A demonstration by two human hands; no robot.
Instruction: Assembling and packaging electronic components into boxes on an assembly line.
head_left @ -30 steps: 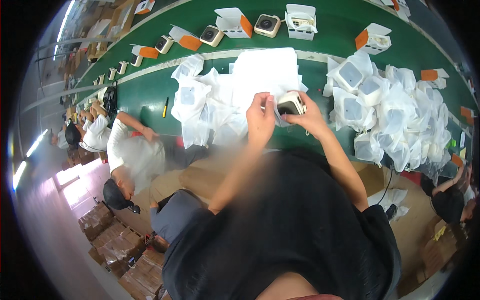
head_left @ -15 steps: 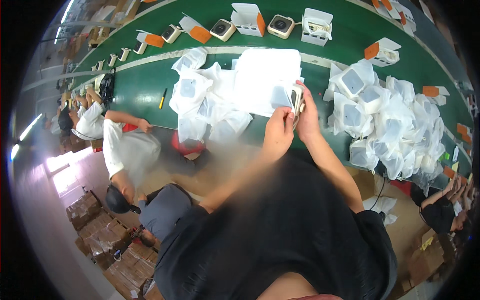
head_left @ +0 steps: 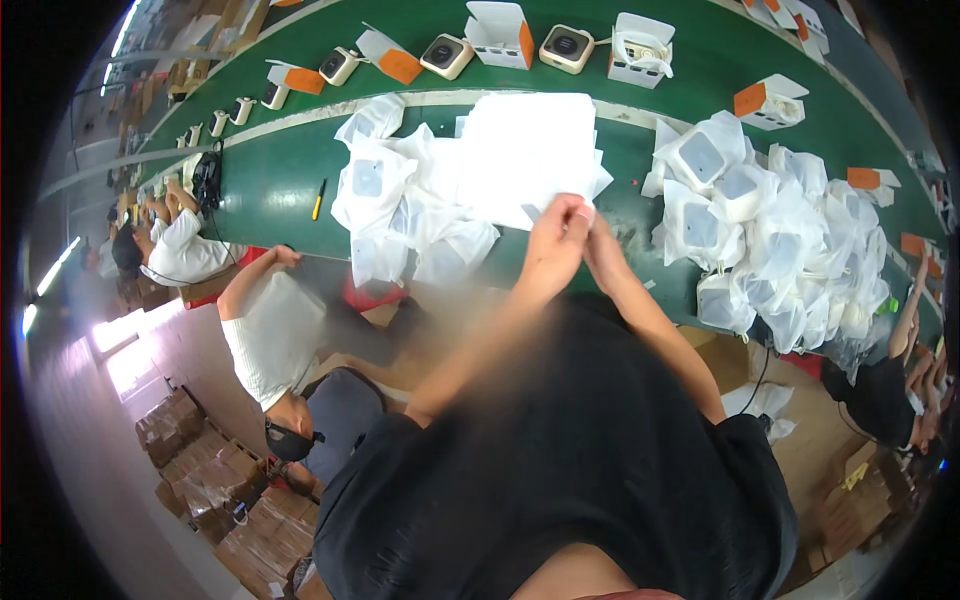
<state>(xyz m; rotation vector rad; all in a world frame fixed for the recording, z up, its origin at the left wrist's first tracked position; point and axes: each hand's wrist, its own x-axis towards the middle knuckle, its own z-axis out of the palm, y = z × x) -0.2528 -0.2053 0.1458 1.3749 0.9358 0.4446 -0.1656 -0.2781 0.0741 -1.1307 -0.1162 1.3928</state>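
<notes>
Both hands have dropped from the white sheets (head_left: 527,150) toward the green table (head_left: 270,180) edge. Right of those sheets lies the bagged pile (head_left: 780,240). Left hand (head_left: 553,250) and right hand (head_left: 600,245) press together; what they hold is hidden.

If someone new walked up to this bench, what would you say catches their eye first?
Probably the big heap of white bagged items piled on the green table to the person's right. Next, the person's two hands, the left hand and the right hand, pressed together over the table edge just below a flat stack of white sheets. Along the far belt stands a row of small beige devices and open white boxes.
</notes>
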